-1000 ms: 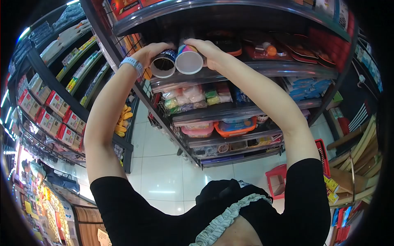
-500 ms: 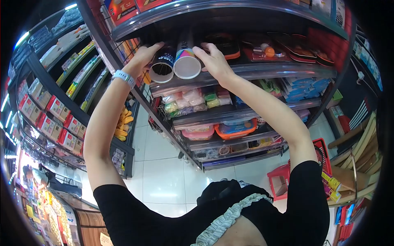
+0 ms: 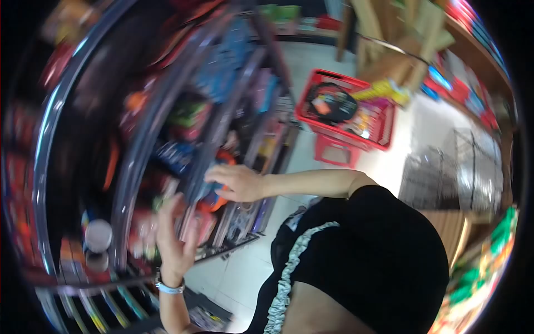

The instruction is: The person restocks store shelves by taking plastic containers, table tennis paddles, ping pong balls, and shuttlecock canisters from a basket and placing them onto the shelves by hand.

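Observation:
My left hand (image 3: 177, 239), with a pale-banded watch (image 3: 169, 286) on its wrist, is raised in front of the shelves, thumb and fingers apart, holding nothing. In front of the lower shelves is my right hand (image 3: 240, 182), its fingers stretched out and nothing seen in them. Whether it touches the orange-rimmed item (image 3: 221, 201) behind it I cannot tell. Two tubes stand apart from both hands on the upper shelf: one with a white round end (image 3: 99, 235), the other a darker tube (image 3: 97, 261) beside it. The shelf goods are smeared by motion.
A red shopping basket (image 3: 380, 143) rests on a red stool (image 3: 337, 151) at the right; a black round item (image 3: 330, 103) and yellow packages (image 3: 384, 91) are in it. Wooden handles (image 3: 405, 33) lean behind. Metal shelf edges (image 3: 146, 145) run diagonally across the left.
My view has swung round to the right, toward the red basket. Both hands have come away from the two tubes, which remain on the shelf.

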{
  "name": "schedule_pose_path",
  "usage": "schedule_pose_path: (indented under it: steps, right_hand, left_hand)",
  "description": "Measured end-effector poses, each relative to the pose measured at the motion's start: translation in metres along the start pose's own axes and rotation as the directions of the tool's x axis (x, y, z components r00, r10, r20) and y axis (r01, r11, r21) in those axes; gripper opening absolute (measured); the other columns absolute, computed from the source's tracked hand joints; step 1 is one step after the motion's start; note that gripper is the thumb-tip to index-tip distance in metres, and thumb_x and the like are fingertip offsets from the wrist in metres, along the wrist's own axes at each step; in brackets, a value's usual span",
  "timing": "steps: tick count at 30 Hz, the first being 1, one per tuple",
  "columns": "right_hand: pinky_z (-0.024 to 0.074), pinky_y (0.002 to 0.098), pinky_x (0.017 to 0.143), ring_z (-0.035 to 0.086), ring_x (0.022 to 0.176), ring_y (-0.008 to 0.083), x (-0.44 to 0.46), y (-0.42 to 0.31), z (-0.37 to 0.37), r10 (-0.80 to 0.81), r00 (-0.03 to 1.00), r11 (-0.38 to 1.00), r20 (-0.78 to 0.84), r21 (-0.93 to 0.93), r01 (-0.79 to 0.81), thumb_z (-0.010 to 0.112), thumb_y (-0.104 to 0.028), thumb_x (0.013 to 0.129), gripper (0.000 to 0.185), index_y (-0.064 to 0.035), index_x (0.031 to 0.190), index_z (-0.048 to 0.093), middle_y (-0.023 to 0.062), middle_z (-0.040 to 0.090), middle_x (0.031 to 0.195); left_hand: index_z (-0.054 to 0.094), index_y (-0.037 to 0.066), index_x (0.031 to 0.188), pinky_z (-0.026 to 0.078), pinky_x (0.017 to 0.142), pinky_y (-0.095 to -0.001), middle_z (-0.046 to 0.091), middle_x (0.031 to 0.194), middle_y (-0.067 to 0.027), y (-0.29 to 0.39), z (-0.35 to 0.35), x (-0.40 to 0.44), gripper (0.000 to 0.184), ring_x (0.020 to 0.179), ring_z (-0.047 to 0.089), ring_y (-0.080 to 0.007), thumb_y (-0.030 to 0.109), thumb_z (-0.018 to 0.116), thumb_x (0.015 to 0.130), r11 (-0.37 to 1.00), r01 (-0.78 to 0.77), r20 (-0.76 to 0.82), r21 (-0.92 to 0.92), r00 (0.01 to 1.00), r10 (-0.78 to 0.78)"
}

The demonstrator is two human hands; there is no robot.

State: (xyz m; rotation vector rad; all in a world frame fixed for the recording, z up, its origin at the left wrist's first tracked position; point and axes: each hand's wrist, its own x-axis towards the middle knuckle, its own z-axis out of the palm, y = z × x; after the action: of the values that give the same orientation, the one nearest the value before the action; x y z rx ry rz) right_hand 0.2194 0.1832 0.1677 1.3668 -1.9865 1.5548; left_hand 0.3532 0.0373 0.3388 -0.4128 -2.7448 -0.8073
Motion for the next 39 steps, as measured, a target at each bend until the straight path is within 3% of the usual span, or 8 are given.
schedule_pose_path:
  steps: [7, 10, 16, 20, 22, 25, 31, 39]
  right_hand:
    - [0.0478, 0.0443, 0.087, 0.056, 0.106, 0.0325, -0.219, 0.080, -0.126, 0.591, 0.806, 0.748, -0.031, -0.353, -0.562, 0.061, -0.016, 0.074, 0.044, -0.0057, 0.116, 0.055, 0.0141, 0.057, 0.113]
    - [0.0464, 0.0427, 0.093, 0.055, 0.111, 0.0327, -0.272, 0.077, -0.200, 0.871, 0.463, 0.375, -0.167, -0.382, -0.844, 0.063, -0.017, 0.075, 0.047, -0.0045, 0.119, 0.053, 0.0172, 0.056, 0.118]
    - [0.0436, 0.0436, 0.095, 0.052, 0.112, 0.0358, -0.309, 0.100, -0.325, 0.854, 0.338, 0.217, -0.395, -0.319, -0.923, 0.066, -0.017, 0.076, 0.054, -0.0011, 0.124, 0.049, 0.0206, 0.056, 0.115]
    - [0.0402, 0.0443, 0.093, 0.049, 0.113, 0.0338, -0.304, 0.162, -0.406, 0.452, 0.665, 0.299, -0.595, -0.600, -0.741, 0.074, -0.016, 0.068, 0.072, -0.0053, 0.132, 0.042, 0.0180, 0.050, 0.124]
    - [0.0368, 0.0444, 0.097, 0.044, 0.120, 0.0318, -0.292, 0.180, -0.448, 0.530, 0.593, 0.138, -0.606, -0.628, -0.766, 0.078, -0.020, 0.064, 0.084, -0.0062, 0.136, 0.038, 0.0164, 0.044, 0.134]
    - [0.0399, 0.0456, 0.095, 0.044, 0.121, 0.0341, -0.301, 0.223, -0.486, 0.539, 0.615, 0.132, -0.576, -0.663, -0.737, 0.082, -0.020, 0.060, 0.083, -0.0071, 0.133, 0.043, 0.0168, 0.046, 0.130]
    - [0.0408, 0.0416, 0.098, 0.047, 0.119, 0.0310, -0.301, 0.252, -0.536, 0.841, 0.390, 0.124, -0.374, -0.568, -0.814, 0.081, -0.023, 0.062, 0.068, -0.0098, 0.123, 0.053, 0.0141, 0.051, 0.123]
    - [0.0485, 0.0404, 0.080, 0.055, 0.100, 0.0318, -0.227, 0.186, -0.535, 0.415, 0.800, 0.526, -0.433, -0.604, -0.599, 0.075, -0.022, 0.060, 0.052, -0.0083, 0.108, 0.060, 0.0107, 0.056, 0.104]
  left_hand:
    - [0.038, 0.000, 0.136, 0.050, 0.078, -0.0289, 0.053, 0.122, -0.0140, -0.022, 0.177, 0.063, 0.060, 0.095, 0.060, -0.0178, 0.007, 0.067, 0.083, 0.934, 0.144, 0.637, -0.328, 0.764, 0.106]
    - [0.040, 0.004, 0.136, 0.050, 0.079, -0.0283, 0.053, 0.123, -0.0128, -0.011, 0.249, 0.101, 0.058, 0.096, 0.060, -0.0176, 0.013, 0.067, 0.085, 0.846, 0.345, 0.787, -0.407, 0.603, 0.133]
    - [0.042, 0.004, 0.133, 0.049, 0.083, -0.0291, 0.057, 0.119, -0.0099, 0.053, 0.368, 0.192, 0.045, 0.099, 0.061, -0.0170, 0.017, 0.058, 0.093, 0.632, 0.655, 0.899, -0.414, 0.401, 0.175]
    - [0.046, 0.001, 0.129, 0.052, 0.084, -0.0336, 0.059, 0.119, -0.0151, 0.091, 0.427, 0.239, 0.040, 0.100, 0.064, -0.0241, 0.021, 0.054, 0.095, 0.357, 0.854, 0.925, -0.379, 0.364, 0.112]
    - [0.046, 0.000, 0.128, 0.053, 0.084, -0.0348, 0.059, 0.119, -0.0158, 0.104, 0.446, 0.254, 0.040, 0.101, 0.063, -0.0250, 0.021, 0.052, 0.095, 0.201, 0.913, 0.935, -0.355, 0.343, 0.096]
    - [0.047, -0.001, 0.126, 0.053, 0.086, -0.0352, 0.060, 0.117, -0.0163, 0.107, 0.473, 0.268, 0.038, 0.102, 0.063, -0.0262, 0.021, 0.049, 0.096, 0.037, 0.944, 0.945, -0.327, 0.326, 0.037]
    - [0.050, 0.002, 0.121, 0.053, 0.082, -0.0334, 0.062, 0.112, -0.0134, 0.112, 0.508, 0.282, 0.033, 0.097, 0.064, -0.0225, 0.025, 0.048, 0.097, -0.077, 0.957, 0.959, -0.281, 0.283, 0.027]
    - [0.046, -0.001, 0.125, 0.050, 0.090, -0.0363, 0.059, 0.116, -0.0141, 0.143, 0.543, 0.314, 0.057, 0.105, 0.060, -0.0246, 0.046, 0.051, 0.094, -0.188, 0.940, 0.958, -0.283, 0.287, -0.009]
